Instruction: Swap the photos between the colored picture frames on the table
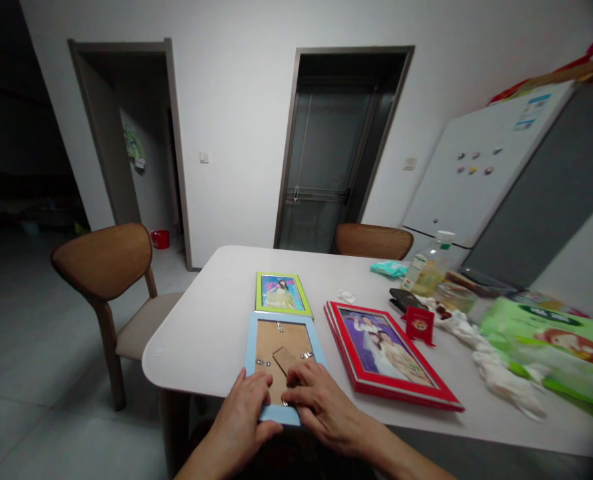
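Note:
A light-blue photo frame (281,353) lies face down on the white table (201,333), showing its brown backing board with small metal clips and a hinged stand. My left hand (241,413) grips the frame's lower left part, and my right hand (321,407) has its fingers on the backing board beside the stand. Just beyond the blue frame lies a lime-green photo frame (276,293), face up. To the right of my right hand sits a stack of red photo frames (386,353), with a wedding-style picture on top.
A small red card stand (419,325), a dark phone (404,300), crumpled tissue (501,380), a cooking-oil bottle (429,267) and a green tissue pack (546,340) crowd the table's right side. Wooden chairs (104,263) stand at the far left and far side. A white refrigerator (481,160) stands at right.

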Demonstrator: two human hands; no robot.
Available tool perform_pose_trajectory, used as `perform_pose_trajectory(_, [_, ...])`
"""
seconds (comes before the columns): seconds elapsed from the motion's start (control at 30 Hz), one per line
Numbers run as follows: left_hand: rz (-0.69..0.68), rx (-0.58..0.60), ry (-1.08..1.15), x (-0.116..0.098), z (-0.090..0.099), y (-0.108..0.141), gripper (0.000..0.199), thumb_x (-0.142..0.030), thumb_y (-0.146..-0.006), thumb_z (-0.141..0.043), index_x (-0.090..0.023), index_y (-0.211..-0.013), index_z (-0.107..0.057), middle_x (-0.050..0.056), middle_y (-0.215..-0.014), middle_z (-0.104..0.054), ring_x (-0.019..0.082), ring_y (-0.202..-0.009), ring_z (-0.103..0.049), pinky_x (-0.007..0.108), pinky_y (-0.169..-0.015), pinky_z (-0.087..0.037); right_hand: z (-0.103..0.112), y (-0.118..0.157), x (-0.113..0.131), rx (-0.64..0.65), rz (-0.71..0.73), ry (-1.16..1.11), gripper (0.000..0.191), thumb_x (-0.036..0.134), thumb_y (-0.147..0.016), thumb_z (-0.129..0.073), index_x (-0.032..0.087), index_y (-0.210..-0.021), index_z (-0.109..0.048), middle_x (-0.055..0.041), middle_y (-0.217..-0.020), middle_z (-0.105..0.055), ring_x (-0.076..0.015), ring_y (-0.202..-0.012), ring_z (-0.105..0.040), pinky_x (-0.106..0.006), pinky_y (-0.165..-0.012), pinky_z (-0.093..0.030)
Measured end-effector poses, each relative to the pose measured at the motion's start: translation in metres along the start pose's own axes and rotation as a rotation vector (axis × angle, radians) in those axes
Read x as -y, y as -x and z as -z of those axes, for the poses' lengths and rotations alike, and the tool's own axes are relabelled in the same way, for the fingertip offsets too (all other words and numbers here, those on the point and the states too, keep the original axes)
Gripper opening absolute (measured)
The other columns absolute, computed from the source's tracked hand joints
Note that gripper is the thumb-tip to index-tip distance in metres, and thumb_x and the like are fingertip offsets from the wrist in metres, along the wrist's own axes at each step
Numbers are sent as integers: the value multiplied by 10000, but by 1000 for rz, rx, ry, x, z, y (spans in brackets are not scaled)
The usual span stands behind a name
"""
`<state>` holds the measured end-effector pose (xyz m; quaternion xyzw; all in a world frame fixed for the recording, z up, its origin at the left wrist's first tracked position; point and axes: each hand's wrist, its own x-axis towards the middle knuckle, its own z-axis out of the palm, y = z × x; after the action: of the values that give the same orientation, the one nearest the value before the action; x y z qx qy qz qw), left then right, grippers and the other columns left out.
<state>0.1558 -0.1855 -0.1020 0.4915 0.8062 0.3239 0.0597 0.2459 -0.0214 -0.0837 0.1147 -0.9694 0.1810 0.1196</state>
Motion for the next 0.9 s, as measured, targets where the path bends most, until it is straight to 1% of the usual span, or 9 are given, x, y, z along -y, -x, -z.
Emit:
perform_pose_trajectory(0.13, [1,8,-6,0,2,0,444,-142,-608,-607,-189,-1034,-493,71,-1039,-579,219,-1039,-488,488,-991,-196,5,1,0,39,36,20,267,128,-693,-445,244,-874,-603,-18,-867,-504,-159,-843,-397,-324,-774,-295])
perform_pose_trajectory(0.3, [-21,13,2,3,4,4,467,-152,-611,-604,-201,-1059,-485,62,-1018,-592,224,-1033,-495,485,-994,-193,11,6,1,82,93,18,275,294,-667,-540,239,-933,-581,-25,-897,-517,-179,-862,-396,-343,-798,-289])
perform_pose_trajectory(0.47, [9,54,-98,-13,-3,-3,513,-102,-558,-591,-179,-1055,-489,114,-1132,-540,262,-1094,-445,508,-979,-205,5,10,0,25,36,-87,337,282,-619,-586,245,-954,-578,-31,-942,-530,-188,-906,-425,-347,-830,-315])
perform_pose_trajectory(0.57, [-34,93,-175,-23,-23,-13,530,-92,-490,-613,-159,-1006,-517,147,-1232,-448,310,-1160,-354,529,-965,-218,-2,10,-8,-149,-92,-230,389,253,-670,-523,225,-1058,-527,-71,-1072,-499,-193,-1001,-430,-342,-878,-327])
perform_pose_trajectory(0.63, [-52,92,-193,-23,-34,-16,488,-64,-498,-584,-146,-976,-531,154,-1251,-425,307,-1174,-333,511,-963,-241,-3,11,-17,-323,-229,-325,394,259,-704,-474,207,-1094,-504,-94,-1132,-475,-199,-1055,-419,-351,-910,-319])
perform_pose_trajectory(0.7, [-71,67,-165,-21,-35,-17,464,-20,-506,-538,-141,-954,-536,152,-1257,-417,292,-1176,-334,481,-964,-265,1,12,-28,-499,-379,-441,378,298,-718,-454,194,-1077,-513,-101,-1133,-481,-205,-1040,-442,-355,-903,-338])
perform_pose_trajectory(0.77, [-103,7,-66,-22,-26,-17,460,-11,-522,-518,-148,-961,-526,144,-1258,-419,279,-1171,-347,465,-964,-280,8,14,-36,-672,-537,-606,381,349,-726,-439,182,-1060,-515,-104,-1105,-505,-203,-984,-485,-346,-860,-378])
perform_pose_trajectory(0.83, [-101,-106,115,-31,-10,-19,368,-61,-602,-508,-169,-954,-516,126,-1242,-441,263,-1150,-382,449,-944,-318,10,14,-36,-799,-685,-819,408,384,-721,-434,170,-1062,-501,-110,-1068,-531,-200,-921,-521,-334,-793,-419])
perform_pose_trajectory(0.9, [-48,-254,374,-49,4,-24,212,-168,-708,-480,-184,-918,-506,109,-1194,-486,245,-1106,-435,408,-898,-376,6,12,-28,-804,-782,-1059,449,402,-706,-450,160,-1084,-475,-116,-1022,-561,-198,-863,-552,-323,-722,-446])
